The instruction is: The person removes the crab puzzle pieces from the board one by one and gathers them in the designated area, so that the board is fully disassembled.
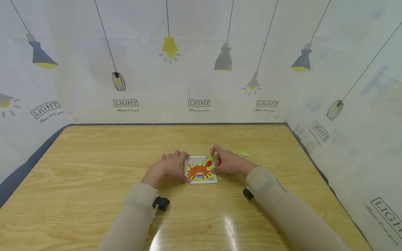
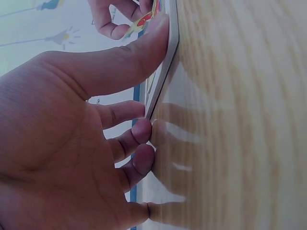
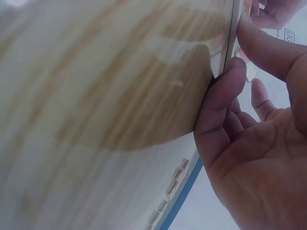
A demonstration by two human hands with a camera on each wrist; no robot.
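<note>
A crab jigsaw puzzle (image 1: 198, 171) lies in a white square tray (image 1: 205, 181) on the table. My left hand (image 1: 172, 166) grips the tray's left side: the thumb (image 2: 144, 55) presses near its front corner, and the other fingers are bent against the far part of that side. At the right side, my right hand (image 1: 227, 161) pinches a tilted yellow puzzle piece (image 2: 142, 21) with a red claw on it, over the tray. Its bent fingers (image 3: 223, 88) rest by the tray's edge. The fingers partly hide the piece.
Several loose puzzle pieces (image 1: 243, 154) lie on the wooden table (image 1: 94, 174) behind my right wrist. A wall covering (image 1: 201, 83) printed with lamps rises behind the table and along its sides.
</note>
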